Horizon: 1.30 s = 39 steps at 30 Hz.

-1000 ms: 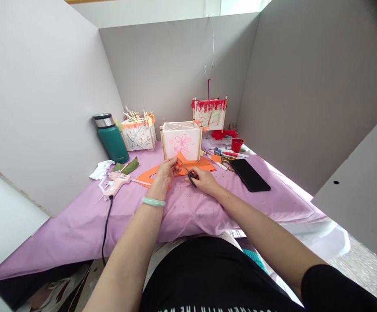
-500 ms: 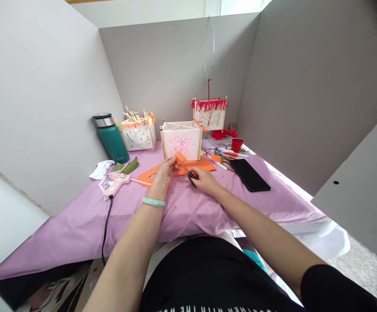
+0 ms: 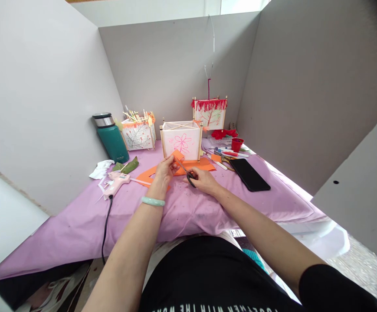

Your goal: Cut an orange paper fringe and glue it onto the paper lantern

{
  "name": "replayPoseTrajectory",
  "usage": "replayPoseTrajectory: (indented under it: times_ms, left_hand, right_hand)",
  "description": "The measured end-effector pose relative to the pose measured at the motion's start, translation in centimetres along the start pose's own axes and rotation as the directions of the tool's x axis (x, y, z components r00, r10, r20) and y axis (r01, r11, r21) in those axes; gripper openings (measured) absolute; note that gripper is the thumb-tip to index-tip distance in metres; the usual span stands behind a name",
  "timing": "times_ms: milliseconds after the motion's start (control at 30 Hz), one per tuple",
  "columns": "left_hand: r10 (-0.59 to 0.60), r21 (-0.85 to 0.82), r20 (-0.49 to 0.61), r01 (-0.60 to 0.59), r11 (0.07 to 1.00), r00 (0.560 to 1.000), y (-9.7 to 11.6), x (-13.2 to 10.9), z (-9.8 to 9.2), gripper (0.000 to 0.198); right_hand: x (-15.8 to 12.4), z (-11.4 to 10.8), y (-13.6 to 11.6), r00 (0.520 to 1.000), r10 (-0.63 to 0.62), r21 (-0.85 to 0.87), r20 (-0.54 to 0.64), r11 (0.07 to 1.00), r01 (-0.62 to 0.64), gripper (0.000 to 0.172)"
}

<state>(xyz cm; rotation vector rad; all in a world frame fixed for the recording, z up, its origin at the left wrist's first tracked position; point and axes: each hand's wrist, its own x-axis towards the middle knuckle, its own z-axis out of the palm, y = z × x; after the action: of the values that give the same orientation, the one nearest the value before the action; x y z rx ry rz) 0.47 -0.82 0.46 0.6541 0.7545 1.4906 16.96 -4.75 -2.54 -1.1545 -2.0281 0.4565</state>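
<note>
Between its fingers, my left hand (image 3: 165, 170) pinches a small piece of orange paper (image 3: 177, 154), whose edge shows narrow slits. My right hand (image 3: 204, 180) grips dark-handled scissors (image 3: 191, 178), with the blades pointing up and left at that paper. Whether the blades touch it I cannot make out. Larger orange paper pieces (image 3: 204, 164) lie on the purple cloth under and behind both hands. Just beyond stands a white box lantern (image 3: 188, 145) with wooden stick edges and a pink flower drawn on its front.
A pink glue gun (image 3: 116, 185) with a black cord, a green leaf (image 3: 130, 165) and a teal bottle (image 3: 113, 141) lie left. A stick-filled lantern (image 3: 139, 136) stands behind. To the right are a black phone (image 3: 250, 174), markers and a red cup (image 3: 237, 144). Another lantern (image 3: 210, 116) hangs at the back.
The orange paper and my left hand have shifted slightly left and up. More slits show in the paper's edge. My right hand still holds the scissors in nearly the same place.
</note>
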Motion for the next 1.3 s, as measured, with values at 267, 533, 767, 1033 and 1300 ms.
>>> replayPoseTrajectory:
  times_ms: [267, 533, 767, 1033, 1300]
  left_hand:
    - [-0.006, -0.012, 0.010, 0.006, 1.000, 1.000, -0.18, 0.17, -0.24, 0.004]
    - [-0.019, -0.007, -0.020, 0.018, 1.000, 1.000, 0.01, -0.12, 0.08, 0.005]
    - [-0.031, 0.019, -0.040, 0.032, 0.999, 0.999, 0.15, -0.38, 0.34, 0.007]
    - [-0.040, 0.052, 0.012, 0.040, 0.998, 0.999, 0.16, -0.77, 0.52, 0.007]
    - [-0.043, 0.055, 0.018, 0.042, 0.998, 0.999, 0.09, -0.59, 0.36, 0.007]
  right_hand:
    - [0.07, 0.06, 0.21, 1.000, -0.020, -0.017, -0.002, 1.000, 0.020, 0.035]
    - [0.21, 0.17, 0.44, 1.000, -0.023, -0.041, -0.008, 0.999, 0.022, 0.031]
    - [0.11, 0.04, 0.29, 1.000, -0.019, -0.045, -0.015, 0.999, 0.018, 0.032]
    - [0.11, 0.03, 0.31, 1.000, -0.017, -0.021, -0.016, 1.000, 0.017, 0.033]
    - [0.16, 0.05, 0.36, 1.000, -0.015, -0.035, -0.002, 0.999, 0.015, 0.033]
